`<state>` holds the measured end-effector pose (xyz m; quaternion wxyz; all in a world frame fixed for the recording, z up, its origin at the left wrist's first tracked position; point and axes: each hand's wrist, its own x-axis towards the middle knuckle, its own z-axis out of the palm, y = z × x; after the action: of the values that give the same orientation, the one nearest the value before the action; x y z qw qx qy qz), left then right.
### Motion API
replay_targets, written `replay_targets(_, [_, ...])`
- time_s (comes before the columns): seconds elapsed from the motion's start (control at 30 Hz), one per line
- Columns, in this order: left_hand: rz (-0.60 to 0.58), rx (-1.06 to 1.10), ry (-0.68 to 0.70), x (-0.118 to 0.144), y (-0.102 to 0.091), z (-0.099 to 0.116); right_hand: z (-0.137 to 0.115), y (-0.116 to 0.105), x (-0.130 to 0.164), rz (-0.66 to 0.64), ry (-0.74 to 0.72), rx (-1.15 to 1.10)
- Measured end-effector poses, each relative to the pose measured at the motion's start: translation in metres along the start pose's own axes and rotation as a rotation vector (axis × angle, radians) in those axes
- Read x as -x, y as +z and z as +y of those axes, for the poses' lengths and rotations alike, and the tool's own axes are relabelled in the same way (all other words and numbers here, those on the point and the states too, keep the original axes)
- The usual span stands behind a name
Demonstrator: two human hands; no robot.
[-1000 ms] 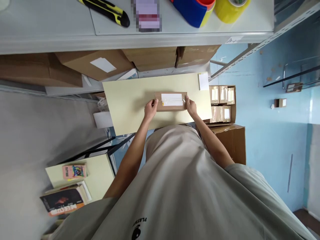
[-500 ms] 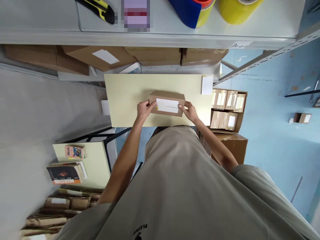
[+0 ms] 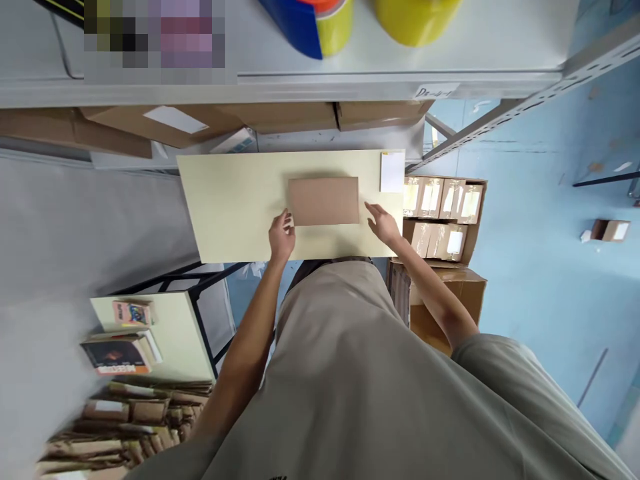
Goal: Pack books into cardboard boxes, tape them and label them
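Observation:
A small brown cardboard box (image 3: pixel 325 201) lies on the pale yellow tabletop (image 3: pixel 230 207), a plain face up and no label showing on that face. My left hand (image 3: pixel 283 235) is at the box's lower left corner, fingers apart and slightly curled; whether a fingertip touches the cardboard is hard to tell. Off the box's right end, my right hand (image 3: pixel 384 223) hovers with its fingers spread, a small gap between it and the box. A stack of white labels or paper (image 3: pixel 393 172) lies at the tabletop's upper right corner.
A grey metal shelf (image 3: pixel 325 83) with tape rolls (image 3: pixel 417 20) on it crosses ahead, with cartons (image 3: pixel 285 117) beneath. To the right stands an open carton of labelled boxes (image 3: pixel 443 207). Books (image 3: pixel 117 353) lie on a low side table at left, near folded cardboard (image 3: pixel 125 427).
The box has been turned so its white label no longer shows, and both hands have let go of it. The camera view has shifted slightly.

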<state>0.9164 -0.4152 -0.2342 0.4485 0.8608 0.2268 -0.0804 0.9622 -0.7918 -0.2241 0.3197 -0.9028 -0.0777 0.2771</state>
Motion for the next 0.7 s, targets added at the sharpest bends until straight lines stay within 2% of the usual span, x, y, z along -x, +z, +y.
replay_targets(0.13, [0.121,-0.104,0.129,-0.003,-0.015,0.013,0.035,-0.054,-0.051,0.11,0.025,0.186])
replay_targets(0.23, [0.125,-0.152,0.213,-0.004,-0.015,0.036,0.061,-0.09,-0.105,0.103,0.014,0.296])
replay_targets(0.3, [0.108,-0.165,0.245,-0.002,-0.01,0.053,0.074,-0.104,-0.138,0.076,-0.003,0.346])
replay_targets(0.4, [0.088,-0.157,0.27,0.003,0.001,0.074,0.086,-0.111,-0.173,0.05,-0.077,0.349])
replay_targets(0.53, [0.105,-0.109,0.298,0.013,0.014,0.088,0.091,-0.112,-0.188,0.03,-0.146,0.303])
replay_targets(0.7, [0.09,-0.091,0.303,0.019,0.024,0.095,0.082,-0.117,-0.175,0.024,-0.145,0.347])
